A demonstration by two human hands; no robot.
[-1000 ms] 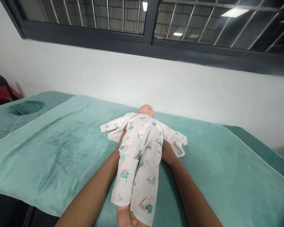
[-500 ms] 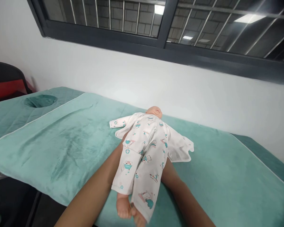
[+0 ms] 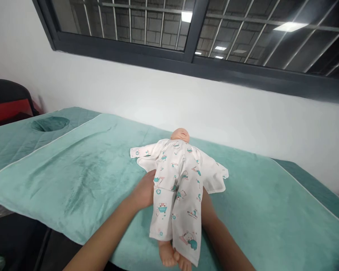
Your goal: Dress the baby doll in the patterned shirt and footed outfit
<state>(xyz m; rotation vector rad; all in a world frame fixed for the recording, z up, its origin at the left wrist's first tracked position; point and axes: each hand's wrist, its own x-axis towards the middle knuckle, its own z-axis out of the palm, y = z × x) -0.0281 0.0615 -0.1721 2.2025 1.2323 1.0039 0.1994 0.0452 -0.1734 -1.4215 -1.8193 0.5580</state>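
Two bare feet (image 3: pixel 172 256) at the near end of the doll (image 3: pixel 177 169), poking out of white printed trousers (image 3: pixel 186 222). Left of the feet, well apart and below the green cover (image 3: pixel 260 210), something black (image 3: pixel 14 237), too unclear to name. Against the left side of the doll, near hip level, the left hand (image 3: pixel 146 190), touching, with fingers partly hidden; cannot tell whether open or closed. Against the right side of the doll, the right hand (image 3: pixel 206 205), mostly hidden behind the trousers; cannot tell the grip there either. Under the doll, lying face up, the green cover on a bed (image 3: pixel 14 145). Out to either side of the doll's upper body, white sleeves (image 3: pixel 141 151), spread wide. At the far end of the doll, a bare head (image 3: pixel 180 134). Left of the doll, well apart, a round hole (image 3: pixel 51 124) in the bed, and past it a black and red chair (image 3: pixel 8 98). Behind the doll, a white wall (image 3: pixel 147 90), and above that a dark-framed window (image 3: pixel 189 41) with metal bars (image 3: pixel 145 22).
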